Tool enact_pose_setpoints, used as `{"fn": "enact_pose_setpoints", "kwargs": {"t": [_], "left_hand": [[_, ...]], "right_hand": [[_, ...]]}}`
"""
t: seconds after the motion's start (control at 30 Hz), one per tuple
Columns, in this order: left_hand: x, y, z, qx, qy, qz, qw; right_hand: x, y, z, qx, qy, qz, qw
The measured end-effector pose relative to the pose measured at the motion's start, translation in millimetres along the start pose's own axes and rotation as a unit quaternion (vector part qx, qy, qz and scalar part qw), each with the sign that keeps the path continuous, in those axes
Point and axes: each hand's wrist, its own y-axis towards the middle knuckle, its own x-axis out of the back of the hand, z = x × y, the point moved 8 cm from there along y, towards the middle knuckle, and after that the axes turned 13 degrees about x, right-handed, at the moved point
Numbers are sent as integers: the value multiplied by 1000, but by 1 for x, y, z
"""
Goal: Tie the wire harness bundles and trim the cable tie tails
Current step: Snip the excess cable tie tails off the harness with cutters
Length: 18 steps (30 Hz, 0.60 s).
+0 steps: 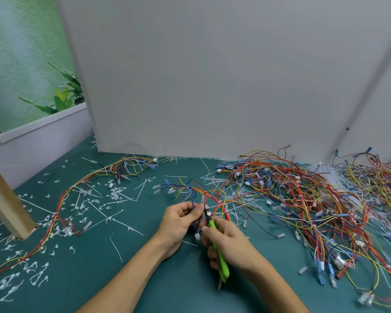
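Left hand [181, 219] is pinching a small wire harness [199, 193] between thumb and fingers [195, 212], lifting the tie point just off the desk [127, 267] so the cutter can get at it. The rest of that harness is fanning out away from the person, with its connectors lying on the desk.

Right hand [229, 243] is clenched around the green-handled cutters [217, 247], with the blades [207, 212] pointing up and sitting right beside the left thumb, at the tie. Judging by that, this is the trim step. I cannot tell whether the blades are already closing on the tail; it's too small to make out.

Holding the bundle tight next to the cut is probably keeping the tie from twisting, and the wires out of the blades. Risk: nicking insulation or the thumb, given how close they are.

Big untidy pile of harnesses [303, 199] is sitting to the right, near the hands. One long harness [61, 199] is lying stretched out on the left. Cut tie tails [32, 276] are scattered all over the left of the desk, with loose uncut ties [113, 219] lying among them. A white panel [212, 75] is standing behind.
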Motion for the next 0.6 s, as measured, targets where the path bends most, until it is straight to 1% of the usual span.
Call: {"fn": "enact_pose_setpoints", "kwargs": {"t": [0.1,0.27,0.6], "left_hand": [[-1,0,1,0,-6,3,1000],[-1,-1,0,-6,16,2,1000],[-1,-2,-1,-2,2,-1,1000]], "right_hand": [[0,0,0,-2,10,-3,1000],[2,0,2,-7,30,-8,999],[1,-1,1,-3,25,-1,1000]]}}
